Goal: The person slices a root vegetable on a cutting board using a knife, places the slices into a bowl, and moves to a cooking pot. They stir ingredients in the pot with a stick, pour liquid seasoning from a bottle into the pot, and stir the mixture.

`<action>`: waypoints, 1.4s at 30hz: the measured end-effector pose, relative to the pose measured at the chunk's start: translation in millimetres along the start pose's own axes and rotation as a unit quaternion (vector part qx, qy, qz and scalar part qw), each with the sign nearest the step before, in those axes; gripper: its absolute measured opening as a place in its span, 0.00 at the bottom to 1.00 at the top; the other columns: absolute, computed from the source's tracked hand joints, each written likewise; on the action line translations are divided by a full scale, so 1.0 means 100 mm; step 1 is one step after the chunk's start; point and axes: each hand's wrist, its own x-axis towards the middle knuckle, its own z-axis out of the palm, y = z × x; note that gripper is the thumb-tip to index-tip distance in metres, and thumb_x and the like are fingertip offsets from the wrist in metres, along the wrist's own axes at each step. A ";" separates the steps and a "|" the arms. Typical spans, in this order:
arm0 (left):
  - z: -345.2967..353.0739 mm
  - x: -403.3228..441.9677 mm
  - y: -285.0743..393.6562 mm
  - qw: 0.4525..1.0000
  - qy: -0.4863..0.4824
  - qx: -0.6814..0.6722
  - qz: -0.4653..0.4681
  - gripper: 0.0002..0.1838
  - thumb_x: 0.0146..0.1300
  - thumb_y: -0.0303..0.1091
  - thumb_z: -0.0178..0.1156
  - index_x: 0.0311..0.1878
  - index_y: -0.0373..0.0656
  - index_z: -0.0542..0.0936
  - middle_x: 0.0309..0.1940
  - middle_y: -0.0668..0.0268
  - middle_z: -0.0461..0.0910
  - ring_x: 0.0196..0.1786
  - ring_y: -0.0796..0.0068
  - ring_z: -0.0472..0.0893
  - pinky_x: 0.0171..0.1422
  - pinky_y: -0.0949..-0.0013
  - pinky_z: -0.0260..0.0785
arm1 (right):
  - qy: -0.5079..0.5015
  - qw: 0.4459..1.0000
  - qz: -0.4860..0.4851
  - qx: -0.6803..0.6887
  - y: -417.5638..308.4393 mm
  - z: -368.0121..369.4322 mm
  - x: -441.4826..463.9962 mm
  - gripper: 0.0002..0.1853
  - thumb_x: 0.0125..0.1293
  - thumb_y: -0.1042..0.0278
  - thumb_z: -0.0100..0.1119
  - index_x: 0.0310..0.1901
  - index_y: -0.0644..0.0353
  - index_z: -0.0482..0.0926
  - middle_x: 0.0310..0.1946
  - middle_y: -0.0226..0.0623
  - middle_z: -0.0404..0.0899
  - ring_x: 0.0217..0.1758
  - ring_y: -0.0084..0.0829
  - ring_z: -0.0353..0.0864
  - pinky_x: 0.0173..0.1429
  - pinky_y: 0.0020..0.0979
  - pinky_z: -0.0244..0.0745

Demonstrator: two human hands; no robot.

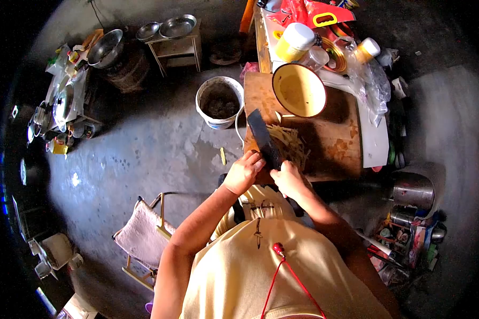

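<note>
A dark, broad-bladed kitchen knife (264, 137) slants over the near left part of the wooden cutting board (332, 151). My right hand (291, 179) is closed at its near end, where the handle is hidden. Fingers bent, my left hand (245, 171) rests at the board's near left corner, close beside the blade. Whatever lies under those fingers is hidden. Pale, thin-cut strips (290, 141) lie heaped just right of the blade. Beyond them stands a cream enamel bowl (299, 91) with a dark rim, and a small pale piece (286, 115) lies before it.
Left of the board, a white bucket (220, 119) with dark contents stands on the floor. Yellow-and-white containers (294, 42) and plastic bags (371, 87) crowd the table's far side. A cloth-covered chair (143, 234) is at lower left, and cookware (412, 190) sits at right.
</note>
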 end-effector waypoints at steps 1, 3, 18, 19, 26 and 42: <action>0.00 0.01 0.00 1.000 0.000 -0.002 0.002 0.12 0.46 0.25 0.54 0.37 0.39 0.75 0.34 0.63 0.71 0.40 0.62 0.72 0.41 0.66 0.71 | -0.027 0.999 0.002 -0.038 -0.01 -0.02 -0.02 0.15 0.60 0.66 0.51 0.28 0.72 0.64 0.20 0.48 0.70 0.12 0.35 0.72 0.12 0.34 0.67; 0.00 0.02 0.00 1.000 0.015 -0.011 0.016 0.11 0.45 0.26 0.54 0.36 0.39 0.75 0.34 0.63 0.71 0.39 0.63 0.72 0.41 0.66 0.71 | -0.056 0.997 0.022 -0.050 -0.01 -0.03 -0.03 0.17 0.60 0.66 0.51 0.38 0.76 0.64 0.30 0.57 0.72 0.16 0.40 0.76 0.12 0.35 0.70; 0.02 0.09 0.04 0.996 0.039 0.077 -0.023 0.05 0.44 0.27 0.54 0.28 0.44 0.76 0.31 0.64 0.72 0.39 0.63 0.71 0.41 0.63 0.65 | -0.025 0.998 0.030 0.038 0.14 0.25 0.23 0.22 0.60 0.65 0.50 0.50 0.73 0.62 0.52 0.72 0.61 0.54 0.62 0.66 0.57 0.50 0.64; 0.03 0.10 0.04 0.996 0.054 0.065 -0.038 0.05 0.44 0.27 0.54 0.27 0.44 0.77 0.31 0.63 0.72 0.38 0.62 0.71 0.42 0.63 0.65 | 0.005 0.999 0.010 0.030 0.15 0.26 0.21 0.24 0.60 0.62 0.51 0.52 0.73 0.61 0.52 0.72 0.61 0.54 0.62 0.66 0.58 0.49 0.64; 0.13 0.01 -0.10 0.783 0.154 -0.505 -0.328 0.12 0.61 0.28 0.53 0.48 0.41 0.74 0.38 0.66 0.77 0.46 0.69 0.75 0.52 0.65 0.67 | 0.238 0.918 -0.318 0.010 0.45 0.22 0.06 0.36 0.53 0.80 0.57 0.63 0.66 0.51 0.51 0.59 0.67 0.53 0.52 0.70 0.54 0.42 0.67; -0.17 0.85 0.62 0.392 0.003 -0.890 -0.234 0.37 0.63 0.64 0.36 0.65 0.44 0.60 0.62 0.58 0.65 0.62 0.58 0.67 0.67 0.53 0.56 | -0.086 0.855 -0.217 0.462 0.11 -0.53 -0.18 0.20 0.61 0.58 0.60 0.49 0.54 0.65 0.10 0.25 0.62 0.03 0.18 0.58 0.05 0.22 0.52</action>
